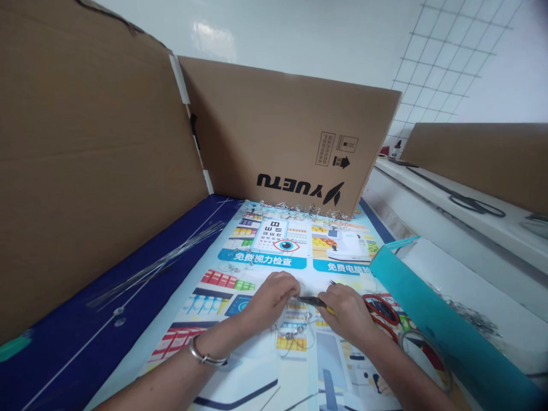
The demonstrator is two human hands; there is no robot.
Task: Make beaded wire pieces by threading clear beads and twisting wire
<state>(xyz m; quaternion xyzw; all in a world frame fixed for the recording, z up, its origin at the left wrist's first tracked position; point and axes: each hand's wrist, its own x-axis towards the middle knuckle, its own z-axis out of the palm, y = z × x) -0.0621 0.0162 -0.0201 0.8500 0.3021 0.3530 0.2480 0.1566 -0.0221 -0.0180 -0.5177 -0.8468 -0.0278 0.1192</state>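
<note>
My left hand [277,292] is closed in a pinch on a thin wire strung with clear beads [295,333], which hangs in loops below the fingers. In my right hand [347,308] is a pair of pliers [311,300] with dark jaws and a yellow grip. Their tips reach to my left fingertips; what exactly lies between the jaws is too small to tell. A small dark pointed tip [333,282] sticks out above my right knuckles, and its other end is hidden. Red-handled scissors [381,311] lie beside my right wrist.
A printed poster sheet [257,365] covers the table. Beaded wire pieces [299,211] line the foot of the cardboard panel [265,125]. Straight wires [171,251] lie at left. A teal box [428,302] holding metal bits and a roll of tape [447,365] stand at right.
</note>
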